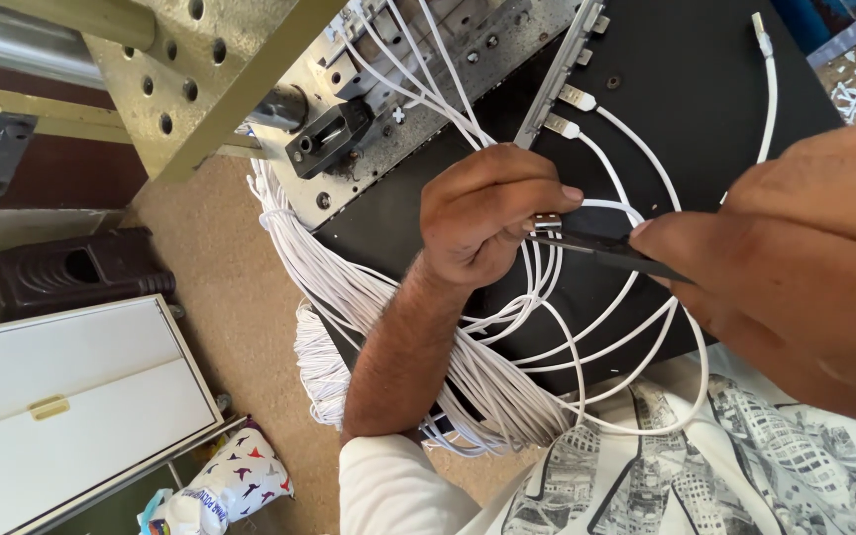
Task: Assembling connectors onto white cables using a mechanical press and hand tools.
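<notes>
Over the black tabletop [646, 59], a cable plug [547, 221] is pinched by the left hand [487, 213] and met by a dark tool [606, 253] gripped in the right hand [795, 267], two plugs [569, 111] already seated in the jig [557, 69], a bundle [349, 297] waiting.

Left hand [487, 223] pinches a connector [547, 221] above the worktop [686, 69]; right hand [795, 267], to its right, holds a tool [606, 253] against it. Cable bundle [349, 297] hangs off the worktop's left edge; cabinet [71, 406] stands on the floor [240, 297].
</notes>
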